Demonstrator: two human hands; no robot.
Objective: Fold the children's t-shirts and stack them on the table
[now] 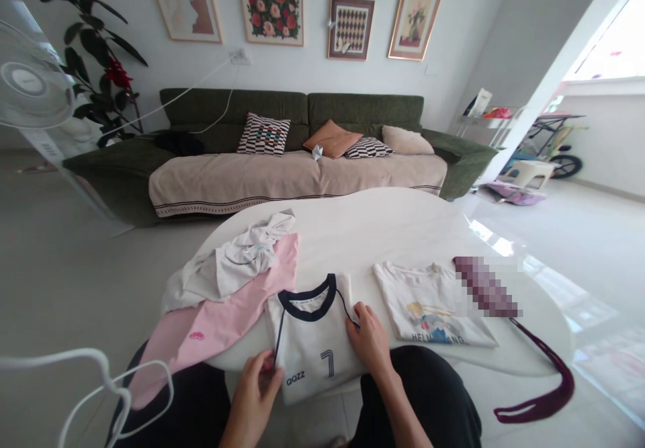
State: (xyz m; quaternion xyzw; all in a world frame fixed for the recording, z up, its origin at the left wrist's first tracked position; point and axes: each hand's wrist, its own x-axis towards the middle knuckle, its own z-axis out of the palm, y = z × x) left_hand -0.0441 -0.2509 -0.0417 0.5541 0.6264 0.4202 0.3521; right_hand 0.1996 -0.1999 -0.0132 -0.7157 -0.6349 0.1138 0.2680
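A white T-shirt with a navy collar, navy piping and a number 1 (308, 347) lies folded at the near edge of the table, its lower end reaching past the edge. My left hand (254, 394) pinches its left side near the bottom, thumb and fingers closed on the fabric. On the opposite side, the curled fingers of my right hand (371, 342) grip the shirt's right edge. To the right, a folded white T-shirt with a printed picture (428, 300) lies flat. Pink clothing (236, 324) and a crumpled white garment (236, 263) are heaped at the left.
A dark purple item with a strap (549, 361), partly pixelated, hangs over the right edge of the white table (373, 223). A white cable (108, 387) loops at lower left. Beyond the table stands a green sofa (282, 115) with cushions; a fan (30, 82) is at left.
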